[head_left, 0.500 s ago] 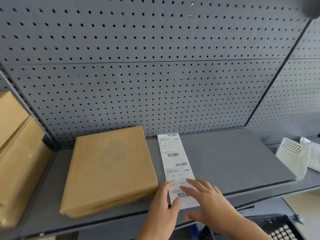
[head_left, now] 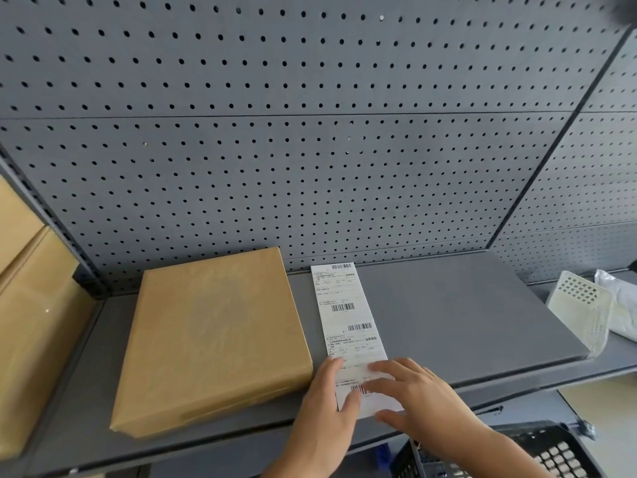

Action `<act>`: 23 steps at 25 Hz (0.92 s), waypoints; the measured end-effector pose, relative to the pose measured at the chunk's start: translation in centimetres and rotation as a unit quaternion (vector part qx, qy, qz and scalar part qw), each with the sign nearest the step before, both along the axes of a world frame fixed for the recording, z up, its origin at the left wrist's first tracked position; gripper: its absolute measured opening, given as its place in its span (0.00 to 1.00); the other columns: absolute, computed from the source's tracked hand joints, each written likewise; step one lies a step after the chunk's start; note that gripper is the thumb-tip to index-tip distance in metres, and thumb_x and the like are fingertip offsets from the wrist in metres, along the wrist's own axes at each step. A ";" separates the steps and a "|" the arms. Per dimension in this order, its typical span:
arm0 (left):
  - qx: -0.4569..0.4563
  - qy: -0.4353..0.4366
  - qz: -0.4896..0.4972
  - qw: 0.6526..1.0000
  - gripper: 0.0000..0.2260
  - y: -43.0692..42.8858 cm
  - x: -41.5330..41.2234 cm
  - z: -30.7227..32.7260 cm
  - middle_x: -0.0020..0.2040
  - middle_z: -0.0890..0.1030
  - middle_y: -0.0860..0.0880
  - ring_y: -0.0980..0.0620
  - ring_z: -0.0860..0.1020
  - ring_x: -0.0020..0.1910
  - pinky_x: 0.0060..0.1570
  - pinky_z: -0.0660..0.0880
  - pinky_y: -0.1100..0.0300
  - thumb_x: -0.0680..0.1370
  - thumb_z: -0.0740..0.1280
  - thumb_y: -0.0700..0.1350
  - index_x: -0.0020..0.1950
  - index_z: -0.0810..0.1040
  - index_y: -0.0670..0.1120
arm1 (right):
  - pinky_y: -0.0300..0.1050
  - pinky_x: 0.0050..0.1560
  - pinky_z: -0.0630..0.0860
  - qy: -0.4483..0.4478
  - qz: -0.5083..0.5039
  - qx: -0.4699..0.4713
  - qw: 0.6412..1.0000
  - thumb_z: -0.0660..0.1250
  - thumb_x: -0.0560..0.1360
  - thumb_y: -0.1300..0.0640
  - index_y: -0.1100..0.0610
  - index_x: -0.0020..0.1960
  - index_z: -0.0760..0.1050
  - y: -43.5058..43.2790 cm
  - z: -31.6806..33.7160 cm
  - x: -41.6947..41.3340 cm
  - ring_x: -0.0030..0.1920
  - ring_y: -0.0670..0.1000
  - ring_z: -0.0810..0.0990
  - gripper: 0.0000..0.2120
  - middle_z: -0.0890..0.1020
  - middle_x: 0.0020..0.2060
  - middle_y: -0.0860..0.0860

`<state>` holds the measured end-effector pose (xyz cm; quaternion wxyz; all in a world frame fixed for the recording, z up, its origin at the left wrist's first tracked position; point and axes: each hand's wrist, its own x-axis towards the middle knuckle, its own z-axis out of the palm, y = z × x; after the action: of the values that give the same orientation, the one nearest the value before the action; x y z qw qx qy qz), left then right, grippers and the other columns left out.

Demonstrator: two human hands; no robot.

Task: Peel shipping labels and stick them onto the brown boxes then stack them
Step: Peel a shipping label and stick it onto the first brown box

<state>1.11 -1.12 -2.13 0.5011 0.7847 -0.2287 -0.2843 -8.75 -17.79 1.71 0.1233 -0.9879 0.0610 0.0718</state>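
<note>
A flat brown box (head_left: pixel 213 336) lies on the grey shelf (head_left: pixel 465 315), left of centre. Right beside it a long white strip of shipping labels (head_left: pixel 348 319) lies flat, printed with barcodes, its near end reaching the shelf's front edge. My left hand (head_left: pixel 327 412) rests at the strip's near left edge, thumb and fingers touching the paper. My right hand (head_left: pixel 420 398) lies with fingers spread over the strip's near end, pressing on it. The lowest label is partly hidden under both hands.
Bigger brown boxes (head_left: pixel 27 322) stand stacked at the far left. A grey pegboard (head_left: pixel 310 150) backs the shelf. A white perforated basket (head_left: pixel 582 312) and a white bag (head_left: pixel 624 305) sit at the right. A black crate (head_left: pixel 537 453) is below the shelf edge.
Both hands stay on the near end of the label strip, shifted only slightly. The strip and the box have not moved.
</note>
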 end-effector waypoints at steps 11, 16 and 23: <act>-0.016 0.026 0.015 0.999 0.26 -0.4 0.2 0.3 0.77 0.68 0.59 0.60 0.68 0.75 0.78 0.63 0.55 0.80 0.66 0.50 0.78 0.66 0.53 | 0.39 0.71 0.63 0.001 -0.008 0.017 1.000 0.65 0.76 0.38 0.36 0.75 0.63 -1.3 -0.9 -0.6 0.69 0.42 0.63 0.29 0.61 0.74 0.35; -0.013 0.029 0.017 0.999 0.25 -0.6 0.1 0.7 0.76 0.67 0.59 0.59 0.67 0.75 0.78 0.62 0.55 0.82 0.66 0.48 0.79 0.65 0.52 | 0.41 0.72 0.62 -0.011 0.014 0.013 1.000 0.58 0.77 0.33 0.35 0.73 0.67 -1.5 -0.9 -0.9 0.70 0.44 0.62 0.25 0.61 0.76 0.35; -0.017 0.020 0.025 0.999 0.22 -0.9 0.1 1.0 0.75 0.65 0.61 0.60 0.66 0.76 0.78 0.62 0.56 0.82 0.66 0.46 0.76 0.67 0.54 | 0.39 0.56 0.79 -0.133 -0.012 0.034 0.990 0.50 0.83 0.40 0.41 0.59 0.79 -1.5 -1.8 -1.7 0.57 0.39 0.77 0.20 0.81 0.58 0.36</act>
<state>1.19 -2.07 -1.10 0.5256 0.7759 -0.2035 -0.2833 -10.46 -19.26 -0.05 0.1648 -0.9831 0.0531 -0.0599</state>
